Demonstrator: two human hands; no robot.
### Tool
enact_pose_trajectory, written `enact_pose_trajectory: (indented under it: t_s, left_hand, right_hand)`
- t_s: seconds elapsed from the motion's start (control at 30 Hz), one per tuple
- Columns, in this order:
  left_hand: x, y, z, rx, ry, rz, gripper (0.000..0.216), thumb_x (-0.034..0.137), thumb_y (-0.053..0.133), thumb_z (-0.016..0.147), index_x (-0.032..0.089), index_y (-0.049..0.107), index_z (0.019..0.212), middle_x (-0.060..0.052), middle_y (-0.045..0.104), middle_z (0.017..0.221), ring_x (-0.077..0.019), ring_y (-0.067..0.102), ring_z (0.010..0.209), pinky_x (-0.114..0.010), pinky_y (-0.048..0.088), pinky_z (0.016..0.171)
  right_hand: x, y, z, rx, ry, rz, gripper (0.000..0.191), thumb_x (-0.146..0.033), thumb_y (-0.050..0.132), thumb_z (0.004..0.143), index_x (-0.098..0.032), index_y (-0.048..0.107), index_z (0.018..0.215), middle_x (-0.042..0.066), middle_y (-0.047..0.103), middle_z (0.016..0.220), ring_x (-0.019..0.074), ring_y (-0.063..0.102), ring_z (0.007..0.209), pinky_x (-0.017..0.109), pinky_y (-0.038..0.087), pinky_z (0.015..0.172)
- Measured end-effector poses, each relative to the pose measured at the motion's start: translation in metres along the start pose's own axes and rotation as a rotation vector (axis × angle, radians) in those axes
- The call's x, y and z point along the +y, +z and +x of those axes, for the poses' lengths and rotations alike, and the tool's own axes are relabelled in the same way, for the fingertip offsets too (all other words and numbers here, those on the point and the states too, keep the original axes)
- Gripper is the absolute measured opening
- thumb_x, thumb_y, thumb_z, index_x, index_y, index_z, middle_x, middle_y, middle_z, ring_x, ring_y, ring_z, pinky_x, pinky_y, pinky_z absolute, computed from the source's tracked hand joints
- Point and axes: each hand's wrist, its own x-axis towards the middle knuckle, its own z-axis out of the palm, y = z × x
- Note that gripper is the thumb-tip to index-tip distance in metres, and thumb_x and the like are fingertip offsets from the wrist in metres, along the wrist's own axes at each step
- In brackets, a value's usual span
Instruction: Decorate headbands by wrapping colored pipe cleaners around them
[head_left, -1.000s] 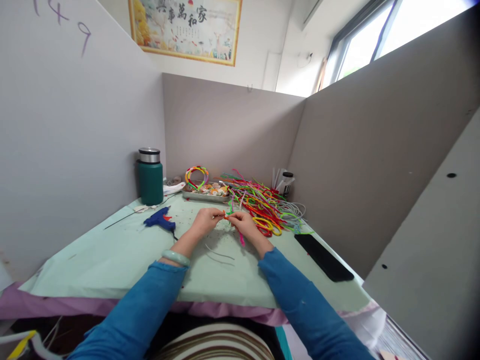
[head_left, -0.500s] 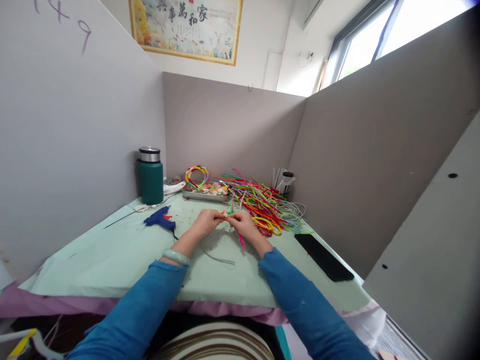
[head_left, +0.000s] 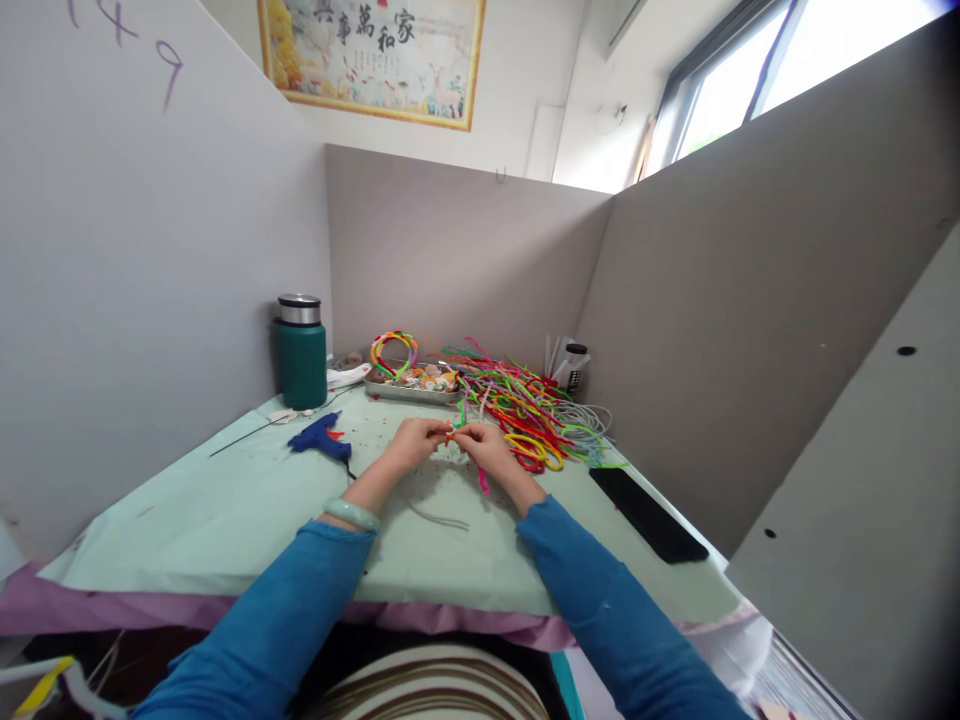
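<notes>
Both my hands meet over the middle of the pale green table cover (head_left: 225, 520). My left hand (head_left: 415, 441) and my right hand (head_left: 484, 446) each pinch one end of a small orange pipe-cleaner piece (head_left: 451, 432) held between them. A pink pipe cleaner (head_left: 482, 480) hangs down from under my right hand. A thin grey wire (head_left: 439, 515) lies on the cover just below my hands. A green bangle (head_left: 351, 513) sits on my left wrist.
A blue glue gun (head_left: 321, 436) lies left of my hands. At the back stand a green flask (head_left: 300, 353), a metal tray (head_left: 411, 388) of small pieces and a pile of coloured pipe cleaners (head_left: 525, 405). A black phone (head_left: 646, 514) lies at right. Grey partitions surround the table.
My hands stay together on the orange piece, with only slight finger movement. The grey wires below my hands have shifted a little.
</notes>
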Motion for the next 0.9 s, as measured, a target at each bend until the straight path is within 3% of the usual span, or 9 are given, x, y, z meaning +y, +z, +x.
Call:
enact_pose_trajectory:
  t_s: [0.2,0.4,0.53,0.73,0.9]
  left_hand:
    - [-0.003,0.003,0.004,-0.006,-0.031,-0.161,0.031,0.026,0.056,0.068,0.012,0.067,0.093,-0.004,0.068,0.078,-0.0129,0.056,0.065,-0.023,0.043,0.059]
    - [0.014,-0.004,-0.004,-0.104,-0.143,-0.35,0.034,0.026,0.056,0.069,0.011,0.059,0.098,0.001,0.058,0.063,-0.0073,0.044,0.048,-0.02,0.033,0.045]
    - [0.012,-0.004,-0.005,-0.13,-0.138,-0.38,0.036,0.023,0.057,0.068,0.011,0.057,0.102,-0.001,0.061,0.07,-0.0082,0.048,0.052,-0.02,0.036,0.048]
    - [-0.003,0.004,-0.001,-0.034,-0.023,-0.138,0.03,0.015,0.056,0.066,0.013,0.06,0.095,-0.005,0.065,0.084,-0.0139,0.058,0.074,-0.024,0.045,0.065]
    - [0.004,0.002,-0.005,-0.032,0.029,0.168,0.023,0.013,0.054,0.067,0.015,0.063,0.088,-0.002,0.064,0.076,-0.0134,0.055,0.069,-0.024,0.042,0.067]
  right_hand:
    - [-0.004,0.0,-0.001,-0.007,-0.001,0.006,0.02,-0.031,0.057,0.072,-0.014,0.067,0.071,-0.001,0.054,0.056,0.0102,0.045,0.052,0.022,0.034,0.05]
    - [-0.006,0.0,-0.003,-0.038,-0.018,0.013,0.02,-0.032,0.056,0.073,-0.014,0.066,0.07,-0.001,0.054,0.057,0.0104,0.045,0.053,0.022,0.035,0.051]
    - [-0.003,-0.001,-0.001,-0.043,-0.021,0.015,0.02,-0.031,0.056,0.074,-0.014,0.066,0.073,-0.002,0.052,0.056,0.0101,0.044,0.052,0.021,0.034,0.051]
    - [0.001,-0.001,0.0,-0.039,-0.026,0.0,0.018,-0.029,0.055,0.074,-0.014,0.065,0.07,-0.002,0.052,0.056,0.0094,0.043,0.051,0.021,0.032,0.049]
    - [0.001,-0.001,0.0,-0.03,-0.028,0.0,0.018,-0.028,0.055,0.073,-0.014,0.063,0.067,-0.002,0.051,0.055,0.0092,0.042,0.05,0.021,0.032,0.049]
